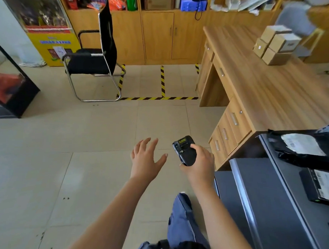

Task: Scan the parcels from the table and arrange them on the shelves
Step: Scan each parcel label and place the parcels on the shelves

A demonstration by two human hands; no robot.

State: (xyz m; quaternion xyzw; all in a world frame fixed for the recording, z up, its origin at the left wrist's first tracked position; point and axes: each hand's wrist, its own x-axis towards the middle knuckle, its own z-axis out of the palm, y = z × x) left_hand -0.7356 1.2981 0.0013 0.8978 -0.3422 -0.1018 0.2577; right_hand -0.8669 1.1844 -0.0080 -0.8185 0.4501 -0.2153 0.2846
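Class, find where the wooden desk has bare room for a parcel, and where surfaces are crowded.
The desk top is bare from the cardboard boxes to its near edge by the grey table. Crowded: the boxes' far corner, and the grey table's right side, where black parcels lie.

Stacked boxes (276, 44) are sitting on the far end of the tabletop (273, 94). A chair (95, 60) is standing to the left of the tabletop, and cabinets (157, 34) are standing behind it. A second tabletop (288, 184), carrying two parcels (306, 149), is standing just before it.
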